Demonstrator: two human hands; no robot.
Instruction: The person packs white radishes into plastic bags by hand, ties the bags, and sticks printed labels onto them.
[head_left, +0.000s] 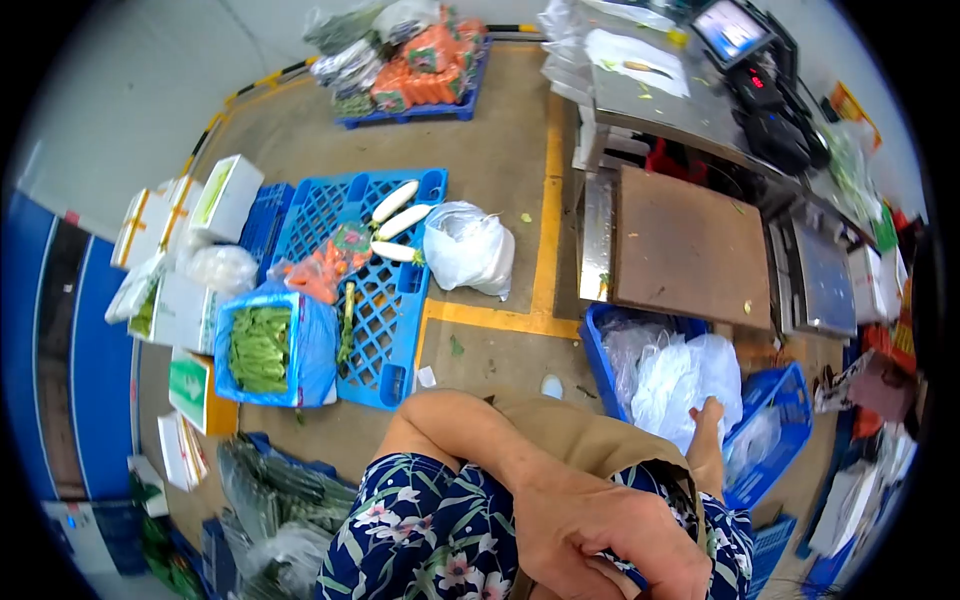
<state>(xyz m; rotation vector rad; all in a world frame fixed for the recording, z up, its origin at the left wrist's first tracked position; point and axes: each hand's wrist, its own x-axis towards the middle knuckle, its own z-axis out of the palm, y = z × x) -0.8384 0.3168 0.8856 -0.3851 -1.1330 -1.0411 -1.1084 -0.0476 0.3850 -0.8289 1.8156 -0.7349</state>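
Close to the camera at the bottom, my left hand (pixel 615 530) is closed with curled fingers. Whatever it may hold is hidden below. My right hand (pixel 706 412) reaches out at the right, its fingers closed on a white plastic bag (pixel 665 385). That bag lies bunched with others in a blue crate (pixel 602 365). Right beside it, a second blue crate (pixel 795 425) holds clear plastic. A brown board (pixel 695 245) lies just beyond the crates.
A blue pallet (pixel 375 345) bears white radishes (pixel 403 221), bagged carrots (pixel 318 270) and a box of greens (pixel 260 350). Beside it stands a white bag (pixel 470 250). A steel table (pixel 650 110) with a scale (pixel 765 95) is at upper right. Foam boxes (pixel 225 200) line the left.
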